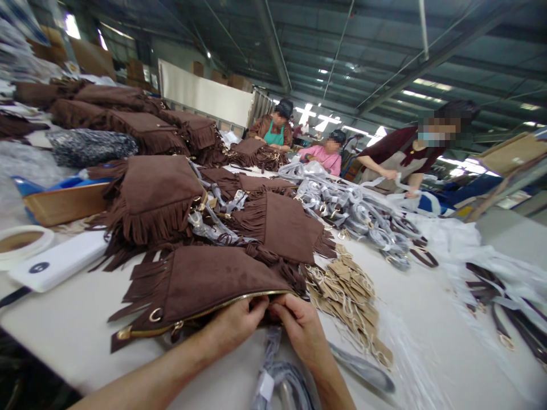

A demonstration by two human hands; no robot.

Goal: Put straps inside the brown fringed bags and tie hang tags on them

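A brown fringed bag (222,277) lies on the white table (205,387) in front of me, its gold zipper edge facing me. My left hand (243,319) is at the zipper edge, fingers bent and partly hidden inside the opening. Close beside it, my right hand (297,319) pinches the bag's edge near its right end, thumb and fingers together. A wrapped strap bundle (282,381) lies just below my hands. Right of the bag is a pile of tan tags (348,302) with white strings.
More brown bags (158,188) are stacked behind. Wrapped straps (354,210) lie at centre right. A white device (60,259) and tape roll (21,242) sit left. Across the table, a person (410,154) handles white wrapping; others sit farther back.
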